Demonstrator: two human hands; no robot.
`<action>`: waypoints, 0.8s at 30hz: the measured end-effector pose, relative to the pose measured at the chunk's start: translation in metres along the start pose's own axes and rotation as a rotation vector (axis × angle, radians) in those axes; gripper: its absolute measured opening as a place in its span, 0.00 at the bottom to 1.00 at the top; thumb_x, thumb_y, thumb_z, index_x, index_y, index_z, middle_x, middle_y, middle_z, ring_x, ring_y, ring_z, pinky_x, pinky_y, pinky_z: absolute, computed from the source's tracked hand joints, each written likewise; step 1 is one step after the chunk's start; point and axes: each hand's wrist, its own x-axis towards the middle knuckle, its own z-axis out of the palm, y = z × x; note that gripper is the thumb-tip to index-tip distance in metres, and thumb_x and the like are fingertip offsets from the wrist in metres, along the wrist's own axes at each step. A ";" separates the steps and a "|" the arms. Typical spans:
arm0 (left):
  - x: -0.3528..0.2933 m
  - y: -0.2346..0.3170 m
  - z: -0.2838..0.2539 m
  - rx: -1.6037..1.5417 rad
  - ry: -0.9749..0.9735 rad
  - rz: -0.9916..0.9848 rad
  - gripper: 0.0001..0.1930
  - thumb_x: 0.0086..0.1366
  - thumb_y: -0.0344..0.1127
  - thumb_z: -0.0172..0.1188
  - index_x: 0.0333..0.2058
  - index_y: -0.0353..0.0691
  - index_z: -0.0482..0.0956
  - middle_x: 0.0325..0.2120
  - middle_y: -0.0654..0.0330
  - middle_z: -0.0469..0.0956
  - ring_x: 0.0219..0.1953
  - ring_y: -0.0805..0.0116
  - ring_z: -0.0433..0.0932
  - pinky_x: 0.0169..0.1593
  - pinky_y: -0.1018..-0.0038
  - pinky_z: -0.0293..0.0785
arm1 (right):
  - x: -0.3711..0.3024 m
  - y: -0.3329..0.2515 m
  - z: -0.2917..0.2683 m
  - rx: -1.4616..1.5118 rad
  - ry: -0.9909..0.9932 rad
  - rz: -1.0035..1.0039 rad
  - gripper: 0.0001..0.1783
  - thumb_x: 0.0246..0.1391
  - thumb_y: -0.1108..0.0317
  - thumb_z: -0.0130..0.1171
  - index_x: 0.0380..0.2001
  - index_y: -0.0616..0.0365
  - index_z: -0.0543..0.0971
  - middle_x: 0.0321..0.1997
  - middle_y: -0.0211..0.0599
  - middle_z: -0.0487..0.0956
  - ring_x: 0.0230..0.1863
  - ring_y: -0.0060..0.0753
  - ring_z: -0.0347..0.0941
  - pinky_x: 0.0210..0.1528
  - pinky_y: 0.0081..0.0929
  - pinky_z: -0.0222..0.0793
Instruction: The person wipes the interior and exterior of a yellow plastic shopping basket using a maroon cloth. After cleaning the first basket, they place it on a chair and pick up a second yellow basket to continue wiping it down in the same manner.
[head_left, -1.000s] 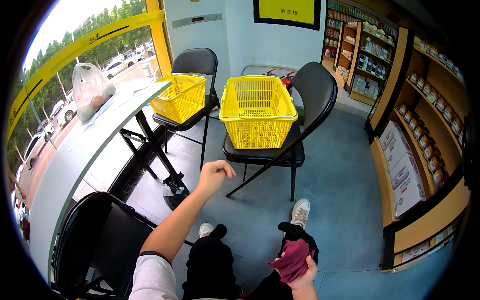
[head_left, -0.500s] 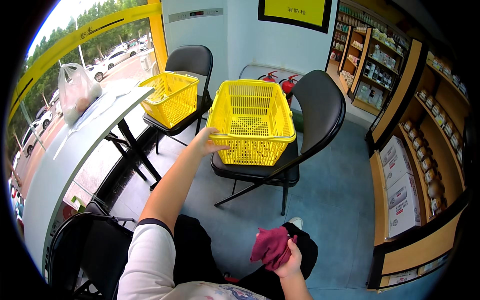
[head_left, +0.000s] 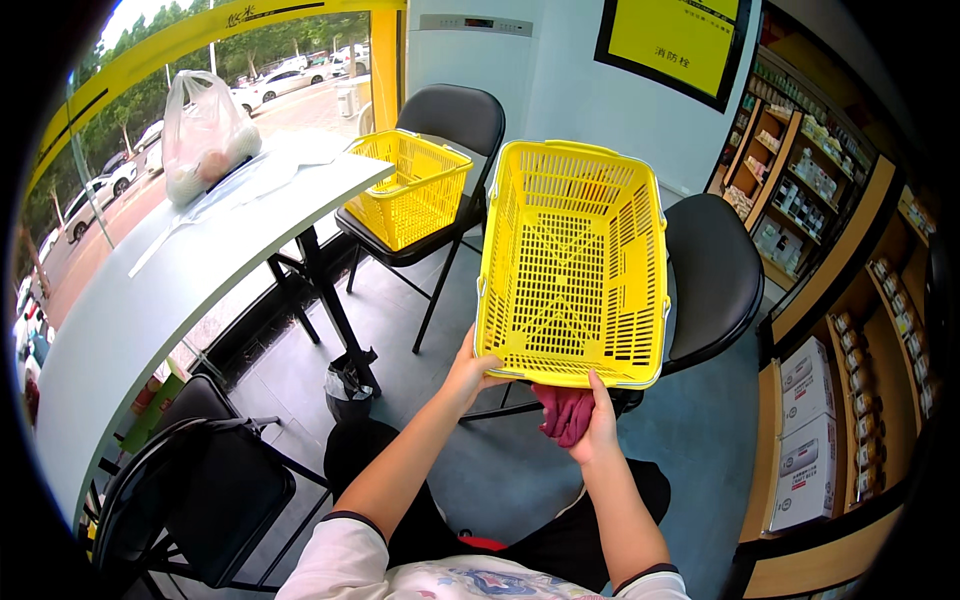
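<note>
Both my hands hold a yellow plastic shopping basket [head_left: 560, 265] in front of me, tilted so that its inside faces me. No goods show in it. My left hand [head_left: 472, 372] grips the near left corner of the rim, fingers closed. At the near right, my right hand [head_left: 597, 425] has its thumb on the rim and keeps a dark red cloth [head_left: 566, 412] pressed under the basket's near edge. Most of the right fingers are hidden behind the cloth and basket. The black folding chair [head_left: 712, 280] stands behind and to the right of the basket.
A second yellow basket [head_left: 412, 190] rests on another black chair at the table's far end. On the white table [head_left: 190, 280] sits a plastic bag [head_left: 205, 140]. A small bin [head_left: 348, 390] stands under it. Black chair [head_left: 215, 490] lower left; wooden shelves [head_left: 850, 330] with boxes and jars right.
The basket has come off the chair toward me and tipped up. My right hand has risen with the cloth to the basket's near edge. The view has shifted left.
</note>
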 end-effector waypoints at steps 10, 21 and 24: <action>-0.003 0.046 -0.070 0.375 -0.305 -0.248 0.48 0.62 0.60 0.54 0.69 0.56 0.32 0.69 0.54 0.38 0.70 0.50 0.38 0.63 0.38 0.46 | 0.023 0.011 0.003 -0.132 0.296 -0.137 0.23 0.55 0.68 0.55 0.53 0.61 0.66 0.52 0.41 0.73 0.53 0.39 0.71 0.54 0.38 0.69; 0.165 0.208 -0.190 0.429 0.590 -0.046 0.49 0.55 0.56 0.63 0.66 0.41 0.45 0.64 0.40 0.48 0.62 0.31 0.55 0.55 0.37 0.61 | 0.013 0.015 0.017 -0.217 0.337 -0.092 0.28 0.52 0.61 0.51 0.56 0.61 0.63 0.51 0.48 0.74 0.41 0.53 0.76 0.38 0.52 0.75; 0.206 0.228 -0.224 0.194 0.676 -0.078 0.49 0.56 0.54 0.63 0.66 0.42 0.42 0.61 0.32 0.49 0.55 0.24 0.63 0.54 0.40 0.66 | 0.011 0.017 0.011 -0.154 0.274 -0.024 0.30 0.52 0.64 0.50 0.58 0.64 0.60 0.53 0.51 0.72 0.47 0.52 0.74 0.44 0.51 0.74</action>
